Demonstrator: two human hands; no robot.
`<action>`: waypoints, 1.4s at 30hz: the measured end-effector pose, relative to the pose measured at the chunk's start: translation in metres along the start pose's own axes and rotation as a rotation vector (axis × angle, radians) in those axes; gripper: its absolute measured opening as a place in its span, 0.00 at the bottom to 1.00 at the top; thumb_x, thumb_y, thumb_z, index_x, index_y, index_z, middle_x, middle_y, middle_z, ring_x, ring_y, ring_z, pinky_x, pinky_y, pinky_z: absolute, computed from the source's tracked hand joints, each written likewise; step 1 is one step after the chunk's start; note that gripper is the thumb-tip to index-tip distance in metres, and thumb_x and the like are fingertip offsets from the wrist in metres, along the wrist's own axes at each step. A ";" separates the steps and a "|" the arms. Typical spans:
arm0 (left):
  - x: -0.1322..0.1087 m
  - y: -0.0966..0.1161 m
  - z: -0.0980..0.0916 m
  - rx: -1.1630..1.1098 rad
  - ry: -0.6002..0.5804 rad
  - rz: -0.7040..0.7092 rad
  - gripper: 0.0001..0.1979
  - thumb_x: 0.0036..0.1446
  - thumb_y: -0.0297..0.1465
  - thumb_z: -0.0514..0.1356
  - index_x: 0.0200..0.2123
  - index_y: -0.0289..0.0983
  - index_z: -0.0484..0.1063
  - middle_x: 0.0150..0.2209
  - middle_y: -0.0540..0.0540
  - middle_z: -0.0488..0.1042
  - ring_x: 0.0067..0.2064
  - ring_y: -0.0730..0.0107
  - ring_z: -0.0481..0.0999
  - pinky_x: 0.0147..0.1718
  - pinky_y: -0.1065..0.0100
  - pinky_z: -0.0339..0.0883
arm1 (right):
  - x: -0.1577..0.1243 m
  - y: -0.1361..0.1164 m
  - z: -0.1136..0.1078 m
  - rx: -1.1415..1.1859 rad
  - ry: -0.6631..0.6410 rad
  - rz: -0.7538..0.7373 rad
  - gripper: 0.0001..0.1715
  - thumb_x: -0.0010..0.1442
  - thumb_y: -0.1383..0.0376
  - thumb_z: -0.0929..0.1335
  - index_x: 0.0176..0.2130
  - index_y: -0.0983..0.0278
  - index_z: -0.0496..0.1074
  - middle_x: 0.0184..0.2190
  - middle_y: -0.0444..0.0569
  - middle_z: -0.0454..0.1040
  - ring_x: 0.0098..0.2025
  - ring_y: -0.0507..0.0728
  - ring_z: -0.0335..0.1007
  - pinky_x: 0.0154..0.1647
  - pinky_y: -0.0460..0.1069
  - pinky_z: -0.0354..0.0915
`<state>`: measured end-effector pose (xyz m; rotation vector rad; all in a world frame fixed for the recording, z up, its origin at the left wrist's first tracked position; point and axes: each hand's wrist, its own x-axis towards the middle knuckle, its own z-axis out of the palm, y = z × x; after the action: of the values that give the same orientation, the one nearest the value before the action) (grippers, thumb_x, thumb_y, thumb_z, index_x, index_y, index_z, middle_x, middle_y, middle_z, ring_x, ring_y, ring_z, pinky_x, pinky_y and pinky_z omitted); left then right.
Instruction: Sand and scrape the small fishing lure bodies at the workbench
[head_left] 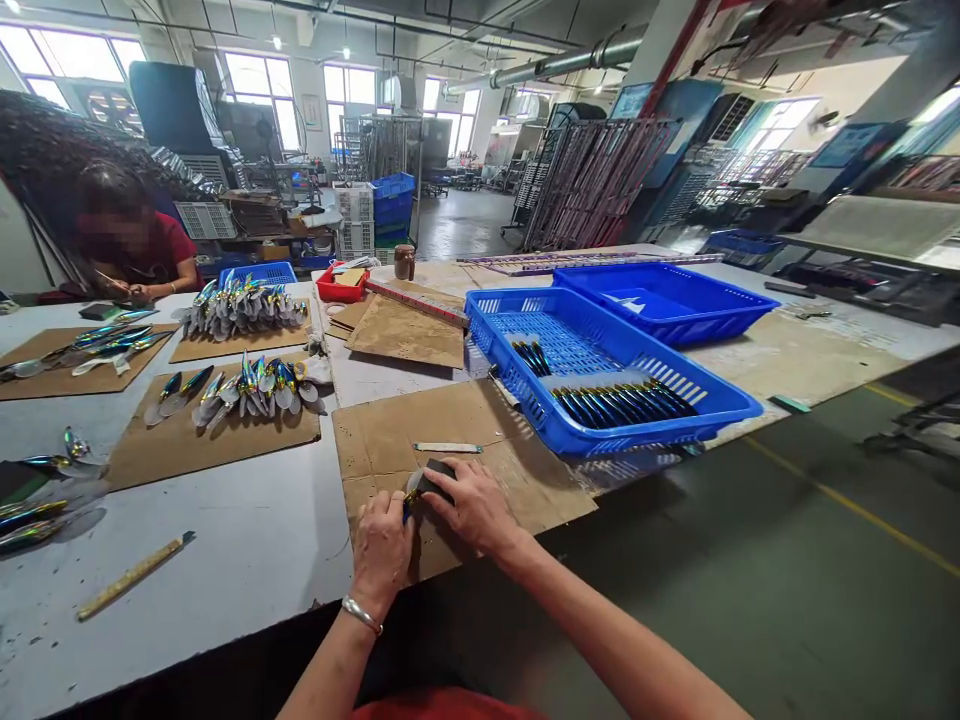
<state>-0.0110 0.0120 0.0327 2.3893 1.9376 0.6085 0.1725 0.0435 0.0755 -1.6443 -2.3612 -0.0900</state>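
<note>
Brown cardboard (517,475) lies under both hands, and the piece (409,503) being worked is between them, mostly covered by fingers, with a clear end showing. The left hand (382,545) is curled nearly closed, pinching this piece; the right hand (474,502) is bent over a dark block (441,480), gripping it right against the piece. Whether block and piece touch is hard to tell.

Just beyond the hands lies a pale stick (448,448), touched by neither.

As for progress, this one piece seems midway through its handling. To the right of the hands and beyond, a blue crate (731,408) holds a long row (626,404) of dark, glossy pieces and a smaller cluster (531,356); their neat order suggests they are done, though that is a judgement. Left of the hands, a near pile (259,388) and a far pile (244,308) of shiny pieces with clear ends lie loosely on boards, so plenty appears left. Whether those piles await the same handling cannot be told.
</note>
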 end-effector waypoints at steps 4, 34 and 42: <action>0.001 0.002 -0.003 -0.017 -0.029 -0.018 0.10 0.65 0.29 0.57 0.49 0.39 0.72 0.41 0.46 0.74 0.44 0.61 0.73 0.45 0.61 0.64 | 0.005 0.001 0.000 -0.044 0.008 0.055 0.20 0.71 0.54 0.69 0.58 0.55 0.75 0.56 0.58 0.70 0.55 0.68 0.66 0.54 0.59 0.62; 0.000 0.004 -0.005 -0.046 -0.011 -0.033 0.09 0.66 0.29 0.57 0.48 0.40 0.72 0.41 0.47 0.74 0.43 0.61 0.74 0.44 0.62 0.63 | 0.002 0.004 -0.002 0.053 -0.004 -0.114 0.20 0.70 0.53 0.68 0.58 0.54 0.75 0.56 0.55 0.71 0.53 0.66 0.67 0.54 0.58 0.62; 0.000 0.005 -0.009 -0.063 -0.033 -0.051 0.09 0.66 0.29 0.56 0.47 0.39 0.72 0.41 0.46 0.74 0.43 0.61 0.73 0.44 0.61 0.63 | 0.003 0.004 -0.002 0.046 -0.005 -0.089 0.20 0.70 0.53 0.70 0.58 0.53 0.75 0.56 0.55 0.71 0.53 0.66 0.67 0.54 0.58 0.62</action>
<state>-0.0094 0.0089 0.0426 2.2910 1.9297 0.6142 0.1755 0.0470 0.0781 -1.5200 -2.4217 -0.0481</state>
